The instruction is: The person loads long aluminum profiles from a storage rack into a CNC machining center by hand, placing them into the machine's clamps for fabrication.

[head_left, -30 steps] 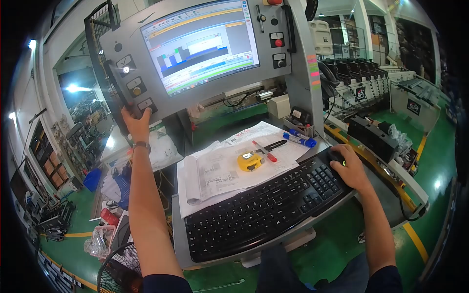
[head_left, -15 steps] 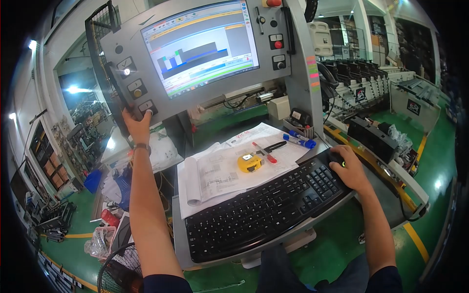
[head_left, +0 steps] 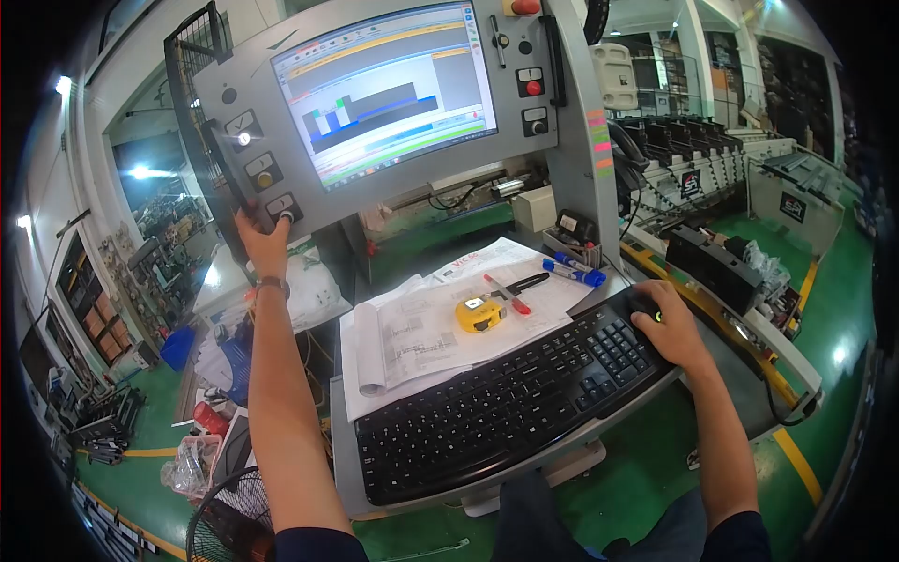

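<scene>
My left hand (head_left: 264, 242) is at the lower left corner of the grey control panel (head_left: 375, 183). Its thumb rests on the lowest push button (head_left: 285, 215), while the fingers curl round the lower end of the black side handle (head_left: 225, 167), partly hidden. On the right, my right hand (head_left: 670, 328) is closed over a black computer mouse (head_left: 644, 304), mostly covered by the palm. Just left of it lies a black keyboard (head_left: 506, 403). The panel's screen (head_left: 389, 89) is lit and shows a stepped grey and blue profile.
Behind the keyboard, drawing sheets (head_left: 412, 323) carry a yellow tape measure (head_left: 479, 315), a red marker (head_left: 510, 295) and a black pen (head_left: 534, 282). Blue markers (head_left: 576, 270) lie to their right. A red emergency button (head_left: 526, 7) tops the panel; a fan (head_left: 229, 515) stands low left.
</scene>
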### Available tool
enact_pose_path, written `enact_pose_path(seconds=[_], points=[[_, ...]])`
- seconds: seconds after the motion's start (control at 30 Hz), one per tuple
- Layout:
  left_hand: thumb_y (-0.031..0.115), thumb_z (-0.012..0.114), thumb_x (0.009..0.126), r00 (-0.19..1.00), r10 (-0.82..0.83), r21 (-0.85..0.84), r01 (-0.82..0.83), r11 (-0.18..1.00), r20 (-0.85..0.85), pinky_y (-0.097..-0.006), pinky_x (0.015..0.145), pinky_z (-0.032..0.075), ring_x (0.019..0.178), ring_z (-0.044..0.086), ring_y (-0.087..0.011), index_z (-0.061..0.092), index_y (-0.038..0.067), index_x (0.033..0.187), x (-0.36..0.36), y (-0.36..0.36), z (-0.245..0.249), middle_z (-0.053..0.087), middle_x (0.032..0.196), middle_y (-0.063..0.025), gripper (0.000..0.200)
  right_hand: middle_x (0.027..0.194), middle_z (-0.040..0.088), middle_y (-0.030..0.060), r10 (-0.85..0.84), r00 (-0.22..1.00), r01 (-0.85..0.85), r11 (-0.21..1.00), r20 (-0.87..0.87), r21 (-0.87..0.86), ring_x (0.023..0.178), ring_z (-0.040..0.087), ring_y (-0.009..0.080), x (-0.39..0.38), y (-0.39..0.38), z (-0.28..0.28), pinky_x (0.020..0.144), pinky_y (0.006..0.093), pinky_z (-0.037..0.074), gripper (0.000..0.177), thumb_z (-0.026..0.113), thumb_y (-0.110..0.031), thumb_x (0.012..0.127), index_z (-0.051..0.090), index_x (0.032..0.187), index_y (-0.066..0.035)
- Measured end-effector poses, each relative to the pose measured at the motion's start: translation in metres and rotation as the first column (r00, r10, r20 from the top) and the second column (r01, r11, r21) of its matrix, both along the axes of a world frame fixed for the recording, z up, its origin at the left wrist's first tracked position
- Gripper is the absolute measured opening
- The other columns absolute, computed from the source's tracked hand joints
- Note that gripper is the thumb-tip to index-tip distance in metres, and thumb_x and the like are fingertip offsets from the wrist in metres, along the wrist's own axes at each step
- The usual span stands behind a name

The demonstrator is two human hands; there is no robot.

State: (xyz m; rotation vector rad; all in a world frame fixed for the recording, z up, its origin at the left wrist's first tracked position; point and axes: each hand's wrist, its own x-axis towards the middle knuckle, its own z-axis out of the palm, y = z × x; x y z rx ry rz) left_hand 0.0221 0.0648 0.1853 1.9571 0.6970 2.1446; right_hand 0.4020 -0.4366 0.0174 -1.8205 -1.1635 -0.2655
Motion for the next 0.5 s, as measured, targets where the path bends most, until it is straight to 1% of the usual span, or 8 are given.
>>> enact_pose_path(seconds=[0.03,0.23,0.33,0.43,0.5], points=[[0.013,0.079,0.078,1.000,-0.002,-0.015,0.002,1.000,-0.007,-0.0366,0.096,0.050,0.113,0.062,-0.0272,0.034,-0.001,0.147,-0.001,0.003,0.000,0.057,0.127,-0.0182,0.084,0.125,0.058,0.0163,0.002,0.999,-0.001,1.000,-0.034,0.011,0.116,0.060,0.0341,-0.002,0.000,0.002,0.100,0.0396,0.046,0.043,0.066,-0.020,0.081,0.063,0.120,-0.003],[0.012,0.078,0.078,1.000,-0.008,-0.034,0.008,0.999,-0.003,-0.0364,0.096,0.050,0.113,0.063,-0.0270,0.032,-0.001,0.148,-0.001,0.002,0.000,0.057,0.126,-0.0194,0.085,0.121,0.062,0.0148,-0.052,0.998,0.052,0.999,0.027,0.007,0.113,0.061,0.0334,0.001,-0.002,-0.002,0.098,0.0389,0.047,0.043,0.063,-0.020,0.077,0.065,0.116,-0.003],[0.011,0.078,0.078,0.999,-0.048,-0.027,0.048,0.998,0.008,-0.0355,0.096,0.050,0.112,0.063,-0.0264,0.032,0.000,0.147,0.001,-0.005,0.001,0.058,0.124,-0.0192,0.083,0.119,0.063,0.0143,-0.055,0.998,0.055,0.998,0.021,0.016,0.112,0.062,0.0333,0.001,-0.002,-0.001,0.098,0.0385,0.047,0.042,0.061,-0.020,0.076,0.066,0.114,-0.002],[0.010,0.077,0.078,0.992,-0.122,-0.029,0.123,0.992,0.027,-0.0379,0.094,0.049,0.112,0.061,-0.0265,0.040,0.010,0.141,0.000,-0.004,0.000,0.055,0.127,-0.0163,0.073,0.117,0.064,0.0143,-0.056,0.998,0.055,0.998,0.017,0.038,0.112,0.062,0.0331,0.001,-0.002,-0.002,0.097,0.0383,0.048,0.041,0.061,-0.019,0.075,0.066,0.112,-0.002],[0.010,0.077,0.078,0.993,-0.118,-0.020,0.119,0.993,0.025,-0.0380,0.094,0.050,0.112,0.061,-0.0266,0.040,0.010,0.141,0.000,-0.003,0.000,0.055,0.127,-0.0164,0.073,0.117,0.064,0.0143,-0.055,0.998,0.054,0.998,0.010,0.036,0.111,0.062,0.0329,0.001,-0.002,-0.002,0.097,0.0383,0.048,0.040,0.061,-0.019,0.075,0.066,0.112,-0.002]])
